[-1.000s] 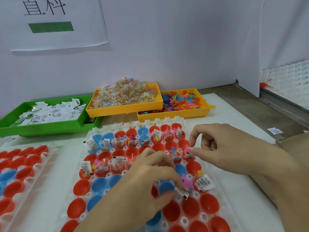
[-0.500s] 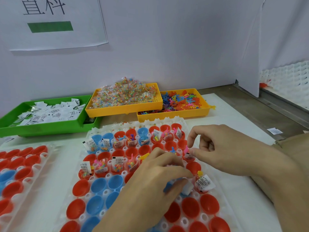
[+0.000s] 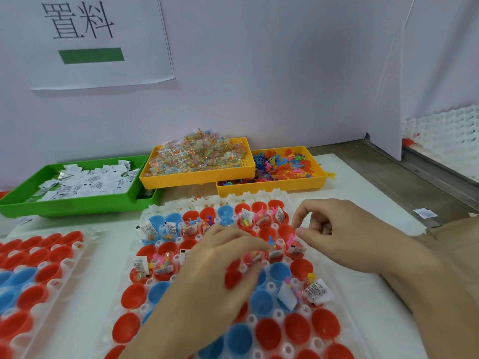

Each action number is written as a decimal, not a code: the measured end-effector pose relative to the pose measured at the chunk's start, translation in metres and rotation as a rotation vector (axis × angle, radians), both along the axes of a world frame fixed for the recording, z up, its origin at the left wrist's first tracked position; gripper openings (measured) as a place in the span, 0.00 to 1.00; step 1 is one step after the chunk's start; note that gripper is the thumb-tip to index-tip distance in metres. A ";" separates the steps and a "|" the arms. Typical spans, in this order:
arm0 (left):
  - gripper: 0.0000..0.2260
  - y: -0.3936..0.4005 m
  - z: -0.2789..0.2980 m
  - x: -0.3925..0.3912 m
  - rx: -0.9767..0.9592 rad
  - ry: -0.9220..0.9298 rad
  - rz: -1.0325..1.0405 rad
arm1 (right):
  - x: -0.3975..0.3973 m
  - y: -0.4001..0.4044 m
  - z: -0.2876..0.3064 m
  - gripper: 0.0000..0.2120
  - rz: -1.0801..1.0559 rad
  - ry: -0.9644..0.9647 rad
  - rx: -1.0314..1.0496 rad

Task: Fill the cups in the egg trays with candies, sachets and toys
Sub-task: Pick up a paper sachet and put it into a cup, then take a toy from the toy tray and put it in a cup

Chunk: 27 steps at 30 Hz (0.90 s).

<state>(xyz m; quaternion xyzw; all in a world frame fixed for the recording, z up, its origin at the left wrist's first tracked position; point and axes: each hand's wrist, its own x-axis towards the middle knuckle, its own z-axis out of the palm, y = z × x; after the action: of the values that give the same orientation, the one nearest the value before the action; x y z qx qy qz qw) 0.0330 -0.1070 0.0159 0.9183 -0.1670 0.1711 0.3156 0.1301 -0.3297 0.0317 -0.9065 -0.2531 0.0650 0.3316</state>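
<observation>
- Egg tray, white moulded plastic (image 3: 344,294), holding red and blue plastic cups, lies on the bench right under both hands; a second like tray (image 3: 77,251) sits to its left.
- Far two rows of cups look filled; the third row is filled only at its right end, with a sachet-and-toy cup (image 3: 315,291) there. Nearer rows show bare cups.
- Left hand (image 3: 217,265) hovers over the tray's middle, fingers curled downward, tips at the second row. Blurred; cannot tell whether it holds anything.
- Right hand (image 3: 337,237) is over the tray's far right, thumb and forefinger pinched close at a red cup with a pink toy and sachet (image 3: 294,246); what is pinched is too small to make out.
- Key relation: the unfilled blue cups (image 3: 278,274) lie just near-side of the left fingertips, between both hands; left hand is nearer.
- Supply is well beyond the tray: green tray of white sachets (image 3: 77,206), yellow tray of candy packets (image 3: 199,174), yellow tray of coloured toys (image 3: 274,187).
</observation>
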 end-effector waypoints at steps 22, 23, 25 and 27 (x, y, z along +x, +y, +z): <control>0.12 0.138 -0.042 0.034 -1.194 0.129 0.447 | 0.139 0.054 0.005 0.13 -0.366 -0.177 -0.106; 0.12 0.139 -0.043 0.036 -1.245 0.094 0.459 | 0.147 0.059 0.003 0.13 -0.361 -0.181 -0.122; 0.12 0.141 -0.044 0.040 -1.293 0.033 0.485 | 0.159 0.069 -0.002 0.12 -0.365 -0.189 -0.137; 0.11 0.142 -0.045 0.043 -1.296 0.007 0.484 | 0.169 0.079 -0.008 0.10 -0.384 -0.190 -0.147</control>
<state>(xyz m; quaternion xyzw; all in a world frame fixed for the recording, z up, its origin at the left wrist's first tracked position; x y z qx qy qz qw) 0.0756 0.0351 -0.0286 0.5567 0.1798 0.2990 0.7539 0.2993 -0.2507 0.0235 -0.9619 -0.1006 -0.0665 0.2455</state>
